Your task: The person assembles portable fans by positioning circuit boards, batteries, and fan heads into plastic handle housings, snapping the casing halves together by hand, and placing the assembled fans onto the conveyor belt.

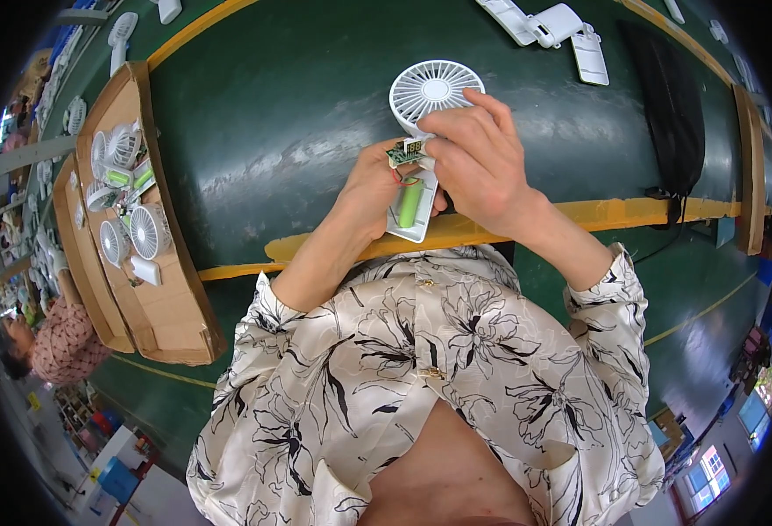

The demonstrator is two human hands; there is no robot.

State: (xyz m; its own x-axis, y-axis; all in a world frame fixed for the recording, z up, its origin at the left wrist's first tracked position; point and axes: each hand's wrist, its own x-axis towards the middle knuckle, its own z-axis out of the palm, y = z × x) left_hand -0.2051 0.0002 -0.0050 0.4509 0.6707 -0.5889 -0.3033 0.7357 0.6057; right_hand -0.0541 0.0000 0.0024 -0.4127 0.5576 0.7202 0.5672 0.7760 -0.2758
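— Fan first: what does it look like?

— Small, white and handheld, with a round slatted head. The handle lies open, showing a green battery, red wires and a small green circuit board near the neck.

— Where is it?

— Held just above the dark green counter, near the yellow tape line along the front edge, straight ahead of the person.

— Surroundings?

— A cardboard tray at the left holds more white fans. White plastic parts lie at the far side, and a black mat sits at the right. Another person in a patterned top sits at lower left, beside a second long workbench.

— And the hands?

— The left hand comes in from below, its grip closed round the open handle from the left. The right hand arches over from the right, fingers curled and pinched together on the circuit board and neck, with the forefinger resting against the rim of the fan's head. Both forearms come out of flowered cream sleeves.
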